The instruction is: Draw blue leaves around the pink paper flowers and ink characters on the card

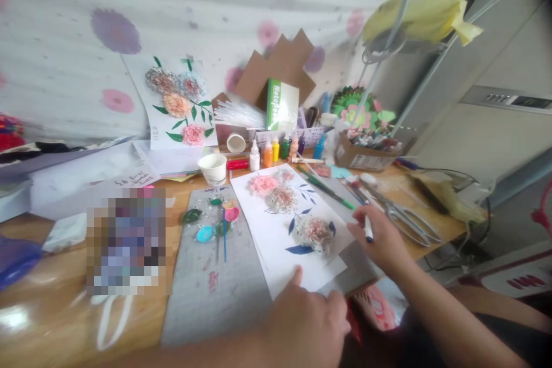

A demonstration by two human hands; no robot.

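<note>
A white sheet of paper (276,241) lies on a grey mat (190,293), carrying pink, pale and speckled ruffled flowers (317,233) and dark blue leaves (301,249). My left hand (308,313) rests at the sheet's near edge, index finger stretched onto the paper, the other fingers loosely bent and holding nothing visible. Beside the sheet's right edge, my right hand (379,236) is closed on a white marker pen (368,229) with a dark blue end. Its fingertips are slightly blurred. A green brush (325,187) lies just beyond that hand.
Paint wells (206,234) and a thin blue brush (224,236) are left of the sheet. Behind stand a paper cup (213,169), paint bottles (268,154) and a notebook (282,104). Scissors (405,218) lie right. A finished-looking flower picture (181,106) leans at the back.
</note>
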